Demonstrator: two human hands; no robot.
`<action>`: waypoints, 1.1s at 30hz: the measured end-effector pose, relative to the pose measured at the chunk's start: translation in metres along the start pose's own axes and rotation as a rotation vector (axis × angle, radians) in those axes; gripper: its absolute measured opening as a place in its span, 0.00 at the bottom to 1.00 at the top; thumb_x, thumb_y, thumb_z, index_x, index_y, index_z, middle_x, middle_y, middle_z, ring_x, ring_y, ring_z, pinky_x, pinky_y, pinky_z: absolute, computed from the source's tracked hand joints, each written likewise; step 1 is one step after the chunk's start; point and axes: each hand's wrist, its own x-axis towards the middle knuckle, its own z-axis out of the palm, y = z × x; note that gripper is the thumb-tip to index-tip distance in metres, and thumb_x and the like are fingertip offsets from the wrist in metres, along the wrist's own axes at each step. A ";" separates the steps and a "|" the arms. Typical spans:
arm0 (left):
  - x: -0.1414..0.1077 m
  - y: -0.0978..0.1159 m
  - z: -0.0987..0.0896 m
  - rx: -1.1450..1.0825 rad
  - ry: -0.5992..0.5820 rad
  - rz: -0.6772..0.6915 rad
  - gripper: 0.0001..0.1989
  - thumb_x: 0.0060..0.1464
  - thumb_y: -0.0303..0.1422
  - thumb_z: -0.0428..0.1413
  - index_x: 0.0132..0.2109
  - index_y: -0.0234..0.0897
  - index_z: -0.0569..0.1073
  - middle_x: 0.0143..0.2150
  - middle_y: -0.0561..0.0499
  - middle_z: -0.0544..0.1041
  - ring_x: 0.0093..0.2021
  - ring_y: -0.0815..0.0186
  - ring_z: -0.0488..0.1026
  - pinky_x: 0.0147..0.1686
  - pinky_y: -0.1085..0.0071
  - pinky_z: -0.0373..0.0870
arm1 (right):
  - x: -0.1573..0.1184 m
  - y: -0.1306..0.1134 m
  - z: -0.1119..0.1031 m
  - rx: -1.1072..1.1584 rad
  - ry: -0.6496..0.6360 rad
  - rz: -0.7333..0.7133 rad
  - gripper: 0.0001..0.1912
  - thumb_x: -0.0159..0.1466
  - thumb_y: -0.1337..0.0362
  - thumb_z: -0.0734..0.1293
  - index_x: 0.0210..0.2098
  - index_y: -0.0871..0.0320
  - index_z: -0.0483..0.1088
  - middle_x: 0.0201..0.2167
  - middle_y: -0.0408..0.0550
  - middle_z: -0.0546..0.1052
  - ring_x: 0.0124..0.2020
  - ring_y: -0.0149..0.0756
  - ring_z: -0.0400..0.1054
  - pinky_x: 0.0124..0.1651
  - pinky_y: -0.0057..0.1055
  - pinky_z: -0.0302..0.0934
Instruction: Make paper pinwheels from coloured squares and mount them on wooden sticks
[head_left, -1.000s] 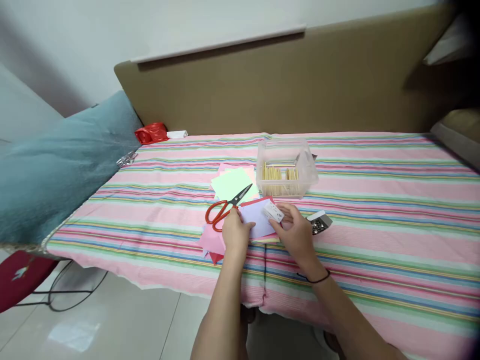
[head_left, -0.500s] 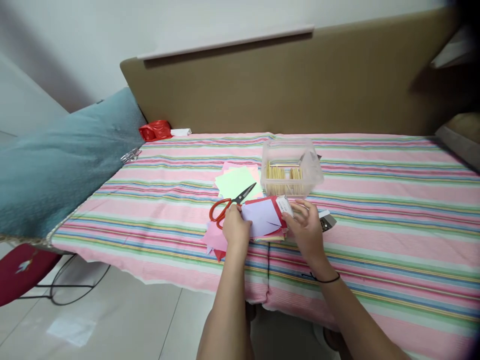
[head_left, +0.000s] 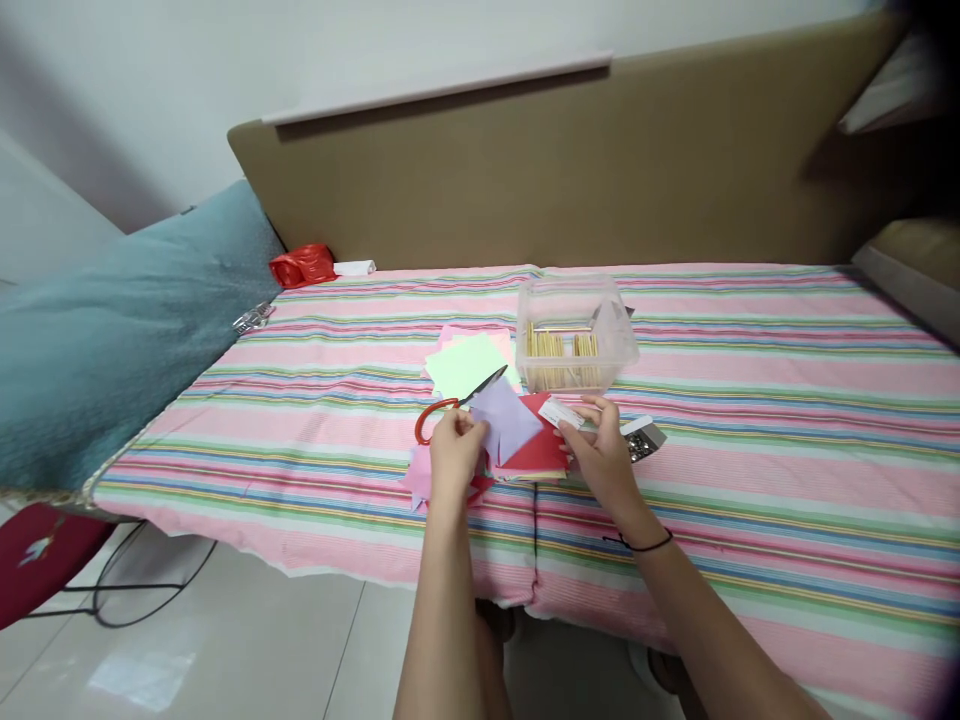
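Observation:
My left hand (head_left: pixel 454 452) pinches a piece of purple paper (head_left: pixel 511 425), raised and tilted over red paper (head_left: pixel 541 452). A slit shows in the purple piece. My right hand (head_left: pixel 602 452) has its fingers around a small white box with print (head_left: pixel 559 412), at the right edge of the red paper. Scissors with red handles (head_left: pixel 429 415) lie behind my left hand, partly hidden by it and the purple paper. Pink paper scraps (head_left: pixel 418 476) lie under and left of that hand. Behind the scissors is a stack of papers with a light green sheet (head_left: pixel 466 367) on top.
A clear plastic box (head_left: pixel 619 350) holding several wooden sticks (head_left: pixel 546 346) stands behind my hands. Right of my right hand lies a small open box (head_left: pixel 643 438) with dark bits. A red plastic bag (head_left: pixel 304 267) and a white object (head_left: pixel 354 268) sit at the back left.
My left hand has lifted and turned the purple paper leftward off the red paper, uncovering more red. The white box in my right hand has tipped flatter.

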 end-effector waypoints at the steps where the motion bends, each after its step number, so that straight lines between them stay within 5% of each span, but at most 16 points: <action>1: -0.001 0.002 -0.004 -0.049 -0.007 -0.011 0.08 0.41 0.33 0.56 0.25 0.38 0.62 0.22 0.56 0.66 0.26 0.69 0.67 0.30 0.72 0.63 | 0.000 -0.002 0.000 -0.017 -0.006 0.003 0.26 0.59 0.53 0.65 0.53 0.53 0.56 0.52 0.55 0.71 0.36 0.42 0.75 0.41 0.44 0.69; 7: -0.010 0.022 -0.023 -0.795 -0.024 -0.111 0.11 0.42 0.30 0.55 0.38 0.37 0.71 0.33 0.50 0.76 0.37 0.64 0.75 0.34 0.71 0.72 | -0.008 -0.012 0.007 -0.215 -0.104 -0.113 0.21 0.59 0.56 0.67 0.50 0.53 0.62 0.46 0.51 0.76 0.42 0.45 0.73 0.42 0.42 0.66; 10: -0.014 0.029 -0.022 -0.902 -0.086 -0.151 0.16 0.44 0.27 0.52 0.43 0.36 0.72 0.40 0.47 0.79 0.46 0.59 0.75 0.41 0.67 0.74 | -0.011 -0.011 0.013 -0.399 -0.144 -0.260 0.14 0.58 0.59 0.68 0.43 0.54 0.69 0.40 0.51 0.77 0.43 0.49 0.69 0.43 0.45 0.64; 15: -0.017 0.027 -0.003 -0.859 -0.184 -0.167 0.16 0.46 0.27 0.55 0.45 0.35 0.72 0.43 0.47 0.79 0.49 0.60 0.74 0.45 0.68 0.73 | -0.012 -0.020 0.006 -0.302 -0.172 -0.415 0.11 0.60 0.61 0.65 0.42 0.54 0.72 0.44 0.52 0.76 0.48 0.50 0.66 0.50 0.48 0.61; 19: -0.024 0.025 0.024 -0.737 -0.378 -0.100 0.14 0.47 0.32 0.60 0.42 0.36 0.70 0.39 0.48 0.80 0.42 0.61 0.77 0.39 0.70 0.73 | -0.012 -0.036 -0.026 0.177 -0.044 -0.114 0.18 0.65 0.50 0.59 0.43 0.53 0.71 0.42 0.50 0.77 0.44 0.45 0.71 0.44 0.41 0.65; 23: -0.039 0.027 0.054 -0.651 -0.486 -0.094 0.16 0.48 0.37 0.61 0.43 0.37 0.69 0.31 0.51 0.80 0.31 0.64 0.77 0.30 0.72 0.71 | -0.015 -0.038 -0.066 0.532 -0.124 0.160 0.22 0.63 0.44 0.59 0.39 0.55 0.73 0.32 0.48 0.77 0.34 0.41 0.72 0.34 0.34 0.65; 27: -0.053 0.030 0.076 -0.543 -0.523 -0.128 0.16 0.48 0.39 0.61 0.42 0.36 0.69 0.25 0.54 0.78 0.21 0.69 0.72 0.21 0.76 0.64 | -0.019 -0.029 -0.095 0.441 -0.103 0.204 0.14 0.56 0.51 0.70 0.28 0.56 0.73 0.25 0.44 0.72 0.26 0.32 0.65 0.27 0.28 0.61; 33: -0.066 0.033 0.102 -0.487 -0.602 -0.098 0.19 0.41 0.38 0.66 0.41 0.35 0.74 0.34 0.50 0.81 0.31 0.66 0.76 0.32 0.72 0.71 | -0.017 -0.019 -0.124 0.276 -0.058 0.113 0.15 0.53 0.53 0.72 0.21 0.57 0.71 0.20 0.42 0.67 0.23 0.30 0.61 0.26 0.28 0.60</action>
